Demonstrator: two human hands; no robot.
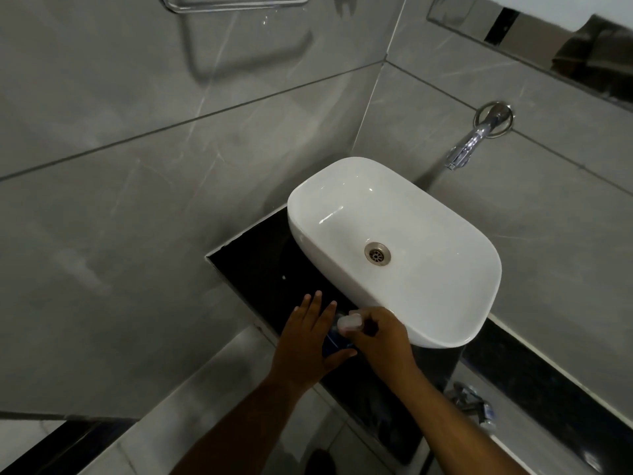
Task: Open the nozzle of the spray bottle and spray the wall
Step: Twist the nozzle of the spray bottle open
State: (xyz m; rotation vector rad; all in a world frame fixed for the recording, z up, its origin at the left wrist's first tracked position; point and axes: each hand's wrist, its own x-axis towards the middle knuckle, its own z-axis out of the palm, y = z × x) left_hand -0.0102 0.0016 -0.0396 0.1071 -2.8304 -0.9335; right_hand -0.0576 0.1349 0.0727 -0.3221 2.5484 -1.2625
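Note:
A spray bottle [334,341] with a blue body and a white nozzle head [349,323] stands on the black counter [260,265], just left of the white basin. My left hand [310,337] is against the bottle's left side, fingers stretched out and thumb under it. My right hand [380,341] has its fingertips pinched on the white nozzle head. Most of the bottle's body is hidden between the two hands. The grey tiled wall [137,200] rises to the left of and behind the counter.
A white basin [394,252] with a metal drain sits on the counter. A chrome tap [476,138] sticks out of the right wall above it. A chrome towel rail [236,5] hangs at the top left. A mirror's edge [548,39] shows at top right.

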